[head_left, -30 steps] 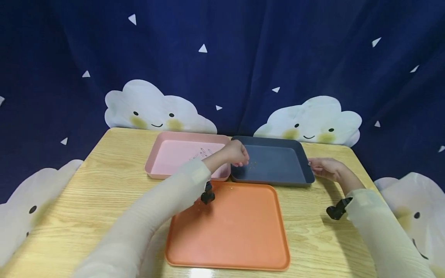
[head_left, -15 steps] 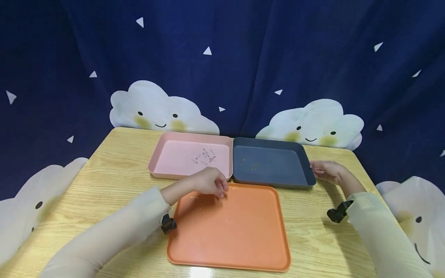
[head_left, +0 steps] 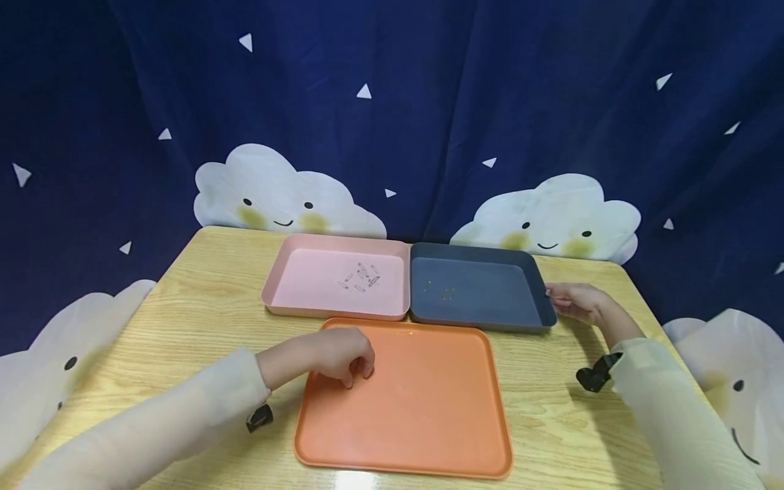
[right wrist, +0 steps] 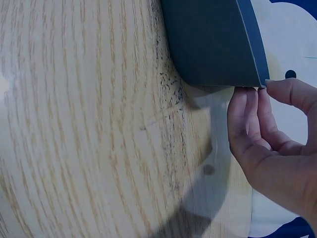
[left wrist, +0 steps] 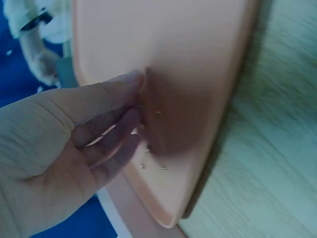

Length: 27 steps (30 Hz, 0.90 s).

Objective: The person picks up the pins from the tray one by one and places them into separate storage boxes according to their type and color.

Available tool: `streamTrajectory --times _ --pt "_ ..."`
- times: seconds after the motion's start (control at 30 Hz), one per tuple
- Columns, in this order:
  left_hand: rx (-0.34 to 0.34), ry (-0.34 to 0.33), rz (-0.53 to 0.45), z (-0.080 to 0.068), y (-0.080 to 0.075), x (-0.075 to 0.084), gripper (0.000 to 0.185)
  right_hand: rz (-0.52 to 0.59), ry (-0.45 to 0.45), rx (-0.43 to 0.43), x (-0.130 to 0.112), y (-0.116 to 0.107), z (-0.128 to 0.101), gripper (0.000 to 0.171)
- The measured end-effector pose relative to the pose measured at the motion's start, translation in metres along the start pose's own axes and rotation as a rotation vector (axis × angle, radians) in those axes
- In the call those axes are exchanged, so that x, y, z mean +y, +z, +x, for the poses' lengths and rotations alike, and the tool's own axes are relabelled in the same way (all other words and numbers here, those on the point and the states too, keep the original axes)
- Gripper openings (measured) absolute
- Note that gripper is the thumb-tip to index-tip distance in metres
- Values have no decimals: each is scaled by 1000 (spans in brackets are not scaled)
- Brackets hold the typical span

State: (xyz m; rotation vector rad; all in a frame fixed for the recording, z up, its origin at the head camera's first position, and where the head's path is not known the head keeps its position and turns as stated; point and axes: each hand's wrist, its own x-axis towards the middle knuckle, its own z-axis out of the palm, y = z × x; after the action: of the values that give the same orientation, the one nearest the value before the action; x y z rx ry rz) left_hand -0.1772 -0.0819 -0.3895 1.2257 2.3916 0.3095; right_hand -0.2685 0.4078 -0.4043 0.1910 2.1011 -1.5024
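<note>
My left hand (head_left: pixel 340 355) is over the left part of the orange tray (head_left: pixel 407 408), fingers bent downward. In the left wrist view, a gap separates the thumb from the other fingers (left wrist: pixel 119 148); nothing plainly sits between them. Several tiny shiny metal pieces (left wrist: pixel 147 150) lie on the tray by the fingertips, too small to identify. With thumb and fingertips my right hand (right wrist: pixel 277 158) pinches the right rim of the dark blue-grey tray (right wrist: pixel 218 44). That tray holds several tiny gold-coloured pieces (head_left: pixel 449 294).
Left of the dark tray, touching it, stands a pink tray (head_left: pixel 306 275) with several thin wire pieces (head_left: pixel 361 275), shaped like safety pins. The wooden table (head_left: pixel 202 299) extends to both sides. A dark blue curtain (head_left: pixel 392 122) hangs behind.
My left hand has come from above the dark tray back over the orange tray, moving left and toward me. My right hand stays at the dark tray's rim.
</note>
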Motion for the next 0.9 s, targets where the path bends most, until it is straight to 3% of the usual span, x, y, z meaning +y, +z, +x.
streamTrajectory --times 0.1,0.3,0.6,0.73,0.9 --pt "1 35 67 2 3 0 22 -16 10 15 0 0 -1 64" --pt "-49 67 69 6 3 0 19 -13 20 15 -1 1 -1 66" --pt "-128 -8 140 8 0 8 23 10 10 7 -1 -2 1 67" --pt "-126 -4 103 9 -2 8 24 13 14 -4 1 -2 2 67" --pt "-105 22 -35 11 -3 6 16 5 13 1 1 -3 4 66"
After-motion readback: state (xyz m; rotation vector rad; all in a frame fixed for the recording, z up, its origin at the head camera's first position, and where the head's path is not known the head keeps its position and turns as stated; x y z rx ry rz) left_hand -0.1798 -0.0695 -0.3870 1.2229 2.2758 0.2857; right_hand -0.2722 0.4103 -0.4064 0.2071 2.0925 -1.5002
